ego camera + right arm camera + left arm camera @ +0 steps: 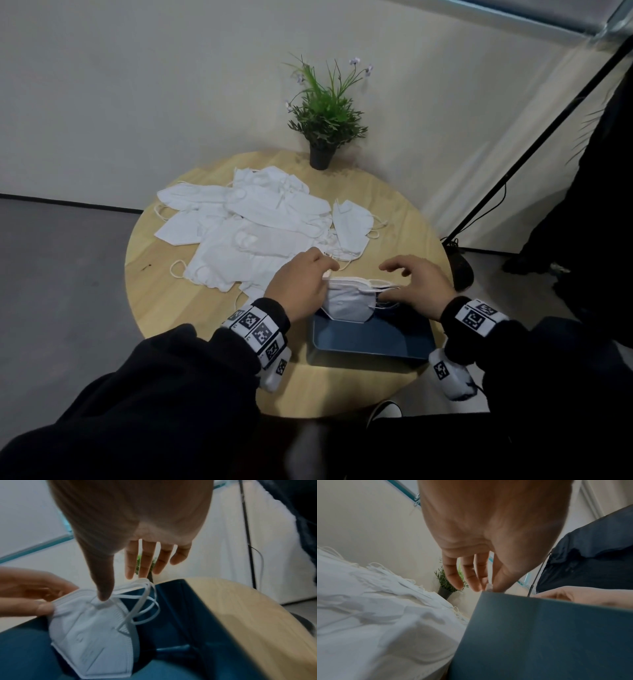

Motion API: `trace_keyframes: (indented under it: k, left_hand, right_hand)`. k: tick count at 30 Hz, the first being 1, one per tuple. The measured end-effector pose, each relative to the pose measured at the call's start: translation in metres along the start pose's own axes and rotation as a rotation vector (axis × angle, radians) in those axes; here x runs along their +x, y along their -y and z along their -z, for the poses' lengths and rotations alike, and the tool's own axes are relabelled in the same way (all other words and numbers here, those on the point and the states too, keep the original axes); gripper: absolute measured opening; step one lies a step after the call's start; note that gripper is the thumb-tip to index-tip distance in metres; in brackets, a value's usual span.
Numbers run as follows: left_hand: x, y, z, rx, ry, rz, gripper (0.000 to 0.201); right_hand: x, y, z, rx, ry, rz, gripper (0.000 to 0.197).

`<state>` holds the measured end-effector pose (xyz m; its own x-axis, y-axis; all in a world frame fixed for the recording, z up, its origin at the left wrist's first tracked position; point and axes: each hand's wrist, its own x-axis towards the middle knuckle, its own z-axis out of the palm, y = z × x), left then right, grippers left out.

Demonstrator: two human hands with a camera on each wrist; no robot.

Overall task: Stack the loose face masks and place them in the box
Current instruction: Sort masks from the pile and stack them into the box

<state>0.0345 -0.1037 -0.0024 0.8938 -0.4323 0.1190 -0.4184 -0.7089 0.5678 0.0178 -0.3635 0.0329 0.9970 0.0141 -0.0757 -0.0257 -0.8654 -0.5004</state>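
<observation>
A small stack of folded white masks (346,301) stands on edge in the far left corner of the dark blue box (370,339). My left hand (301,287) pinches the stack's left end between thumb and fingers. My right hand (411,284) hovers over the right end with fingers straight. In the right wrist view its thumb (104,588) presses on the mask stack (89,635) where the ear loops (144,605) start. The loops hang inside the box (180,615). Several loose masks (246,226) lie heaped on the table beyond my left hand (476,586).
The round wooden table (164,308) has the box near its front right edge. A potted plant (322,116) stands at the far edge by the wall. A black stand pole (513,171) and a dark-clothed person (599,205) are to the right.
</observation>
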Motion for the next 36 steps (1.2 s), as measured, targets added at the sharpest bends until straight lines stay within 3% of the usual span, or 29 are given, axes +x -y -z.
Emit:
trace_keyframes:
  k: [3, 7, 11, 13, 17, 20, 22, 25, 28, 31, 33, 36]
  left_hand:
    - [0.003, 0.003, 0.007, -0.084, 0.021, 0.099, 0.033]
    - [0.002, 0.010, 0.016, -0.214, 0.119, 0.269, 0.034]
    - [-0.010, 0.009, 0.020, -0.474, 0.362, 0.506, 0.055]
    - [-0.014, 0.005, 0.014, -0.582, 0.443, 0.506, 0.059]
    - [-0.013, -0.011, -0.013, -0.810, 0.407, 0.436, 0.058]
    - [-0.010, -0.030, -0.032, -0.882, 0.369, 0.373, 0.043]
    - [-0.008, -0.035, -0.036, -0.830, 0.358, 0.353, 0.045]
    - [-0.003, -0.022, -0.027, -0.457, 0.295, 0.291, 0.057]
    - [0.001, 0.008, -0.012, 0.041, 0.161, 0.244, 0.060]
    - [-0.004, 0.038, -0.010, 0.320, 0.247, 0.411, 0.102]
    - [-0.009, 0.050, -0.012, 0.382, 0.312, 0.472, 0.117]
    - [-0.011, 0.058, -0.006, 0.356, 0.274, 0.418, 0.093]
  right_hand:
    - [0.006, 0.019, -0.008, -0.133, 0.070, 0.139, 0.057]
    - [0.021, 0.030, -0.018, -0.064, 0.154, 0.130, 0.022]
    - [0.028, 0.030, -0.018, -0.127, 0.244, 0.130, 0.012]
    - [0.028, 0.028, -0.014, -0.156, 0.250, 0.131, 0.014]
    - [0.035, 0.019, 0.003, -0.259, 0.210, 0.083, 0.018]
    - [0.044, 0.007, 0.017, -0.319, 0.196, 0.025, 0.021]
    - [0.049, 0.000, 0.023, -0.345, 0.208, 0.004, 0.022]
    - [0.051, 0.001, 0.028, -0.326, 0.201, -0.021, 0.031]
    - [0.040, 0.025, 0.026, -0.103, 0.026, 0.004, 0.037]
    - [0.014, 0.074, 0.007, 0.549, -0.143, -0.037, 0.022]
    - [-0.003, 0.104, -0.019, 1.001, -0.012, -0.205, 0.019]
    - [-0.016, 0.118, -0.080, 1.219, 0.186, -0.504, 0.029]
